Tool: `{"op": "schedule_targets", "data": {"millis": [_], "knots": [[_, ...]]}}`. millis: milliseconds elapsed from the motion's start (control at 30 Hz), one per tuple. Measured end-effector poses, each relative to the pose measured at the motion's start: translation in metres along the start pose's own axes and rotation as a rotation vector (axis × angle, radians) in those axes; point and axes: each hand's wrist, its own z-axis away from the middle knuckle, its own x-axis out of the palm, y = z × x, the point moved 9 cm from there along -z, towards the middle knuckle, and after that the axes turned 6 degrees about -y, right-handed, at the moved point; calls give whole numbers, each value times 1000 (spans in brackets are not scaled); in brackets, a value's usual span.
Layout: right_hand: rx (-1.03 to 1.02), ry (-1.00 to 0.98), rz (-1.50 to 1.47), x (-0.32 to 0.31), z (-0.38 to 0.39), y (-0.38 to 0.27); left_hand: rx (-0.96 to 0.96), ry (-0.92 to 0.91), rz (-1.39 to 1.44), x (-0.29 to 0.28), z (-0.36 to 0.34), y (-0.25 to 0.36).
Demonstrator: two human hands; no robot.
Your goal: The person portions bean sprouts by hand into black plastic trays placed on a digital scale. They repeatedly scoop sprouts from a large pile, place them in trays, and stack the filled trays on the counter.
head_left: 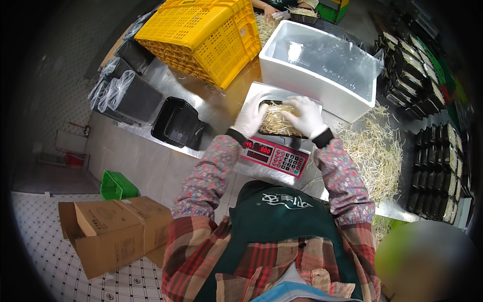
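A black tray (pixel 288 134) heaped with pale bean sprouts (pixel 275 120) sits on the steel platform of a scale with a red display panel (pixel 275 157). My left hand (pixel 250 118) wears a white glove and grips the tray's left side, fingers curled at its rim. From the right, my right hand (pixel 307 118), also gloved, is bent over the tray's far right corner. Its thumb and fingers touch the sprouts and the rim; the fingertips are partly hidden.
Loose sprouts (pixel 375 156) cover the table to the right. Behind are a white foam box (pixel 319 78) and a yellow crate (pixel 201 43). Empty black trays (pixel 176 122) stand left, filled trays (pixel 436 171) are stacked far right. Another person's hands (pixel 275 12) are at the far side.
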Motion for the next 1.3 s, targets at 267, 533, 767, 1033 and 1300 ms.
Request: {"op": "schedule_targets", "data": {"millis": [267,533,767,1033,1300], "knots": [[409,-211,-400,3,22,64,134,-131,-232,28,21,0],[203,-155,5,-18,43,48,208,-326,-460,53,1,28],[264,-227,81,-2,55,68,355,-369,-635,87,-10,22],[509,-301,139,-62,107,130,284,-362,-491,74,-10,36],[32,-282,-205,-10,94,-11,109,-64,146,-20,3,36]]}}
